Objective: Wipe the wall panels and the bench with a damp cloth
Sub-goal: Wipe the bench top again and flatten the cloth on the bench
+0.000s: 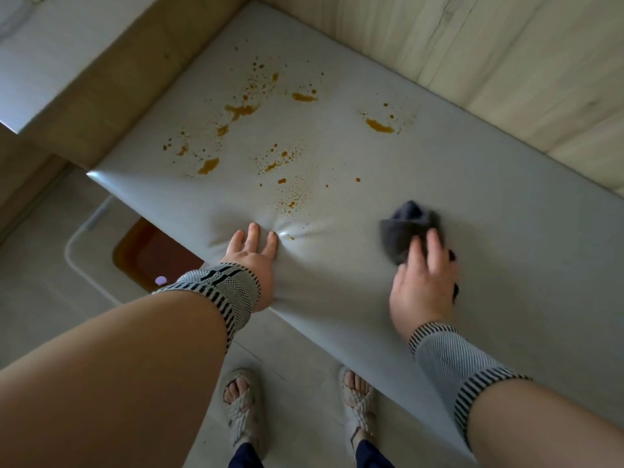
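A grey padded bench [489, 204] runs from the far left to the near right, with light wooden wall panels [506, 62] behind it. Orange-brown stains [241, 111] are spattered over its far half. My right hand [423, 288] presses a dark grey cloth [407, 228] flat on the cushion, to the right of the stains; the hand looks blurred. My left hand [253, 261] rests open on the bench's front edge, fingers spread, denting the padding. Both wrists wear striped knit bands.
A white tub [72, 255] holding brown liquid stands on the tiled floor at the left, partly under the bench's end. My feet in woven sandals [241, 405] stand close to the bench front. A wooden side panel [111, 96] closes the bench's far end.
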